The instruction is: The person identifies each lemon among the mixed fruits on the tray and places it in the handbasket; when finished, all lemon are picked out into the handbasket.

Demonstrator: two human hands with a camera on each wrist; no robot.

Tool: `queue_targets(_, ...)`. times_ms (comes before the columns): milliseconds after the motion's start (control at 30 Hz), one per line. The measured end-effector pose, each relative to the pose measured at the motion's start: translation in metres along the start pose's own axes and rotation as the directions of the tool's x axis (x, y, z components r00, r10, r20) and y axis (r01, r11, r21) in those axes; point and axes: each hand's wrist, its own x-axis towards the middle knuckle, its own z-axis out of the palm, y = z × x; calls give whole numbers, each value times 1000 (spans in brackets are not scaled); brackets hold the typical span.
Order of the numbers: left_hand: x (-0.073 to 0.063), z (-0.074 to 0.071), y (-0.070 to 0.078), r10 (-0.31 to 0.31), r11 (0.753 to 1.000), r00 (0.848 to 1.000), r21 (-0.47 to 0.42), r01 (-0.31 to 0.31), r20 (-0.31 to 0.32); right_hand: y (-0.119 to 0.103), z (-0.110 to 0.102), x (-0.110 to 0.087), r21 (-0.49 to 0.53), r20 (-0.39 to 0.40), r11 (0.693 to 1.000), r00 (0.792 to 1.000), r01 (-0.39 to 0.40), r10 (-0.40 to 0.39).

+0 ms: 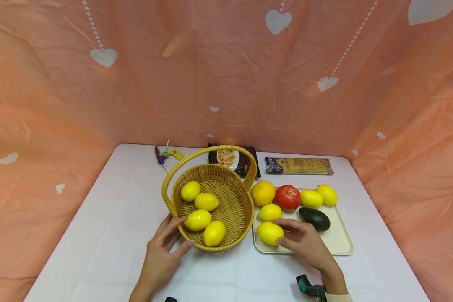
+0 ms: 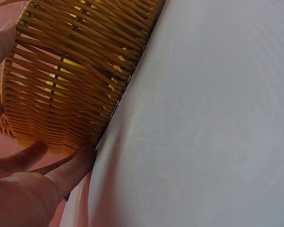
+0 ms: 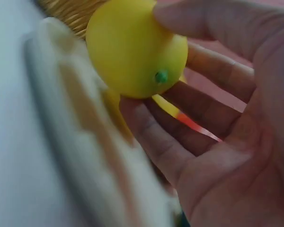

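A lemon (image 1: 268, 233) is pinched between the thumb and fingers of my right hand (image 1: 305, 243), over the near left part of the cream tray (image 1: 341, 239). In the right wrist view the held lemon (image 3: 132, 52) shows a green stem end. My left hand (image 1: 160, 258) holds the near left side of the wicker basket (image 1: 232, 201), its thumb and fingers spread along the rim and wall. Several lemons (image 1: 214, 233) lie inside the basket. In the left wrist view fingertips (image 2: 80, 163) reach the basket's base.
On the tray are an orange (image 1: 263, 193), a tomato (image 1: 287, 198), an avocado (image 1: 314, 219) and more lemons (image 1: 311, 198). Behind stand a black food packet (image 1: 251, 167), a noodle packet (image 1: 302, 165) and wrapped candies (image 1: 161, 156). The basket's handle (image 1: 211, 149) arches up.
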Motion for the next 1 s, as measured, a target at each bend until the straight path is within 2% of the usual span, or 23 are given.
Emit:
queue_targets(200,0,0,-1,-11,1000,1000,3,11,-2,-22,-12,7,17,-18,990,990,138,-137)
queue_targets(433,1,-1,-3,-31,999,999,-7,32,5,-45,-1,32,8,97,973,968,231,-230)
queue_targets(767,1,1,-4,-31,999,1000,-22,31,1,-62,33,61,-100,272,963,938,251,-216)
queue_targets(1000,2,0,-5,-49,999,999,-10,49,-1,-75,61,76,-175,396,945,899,275,-188)
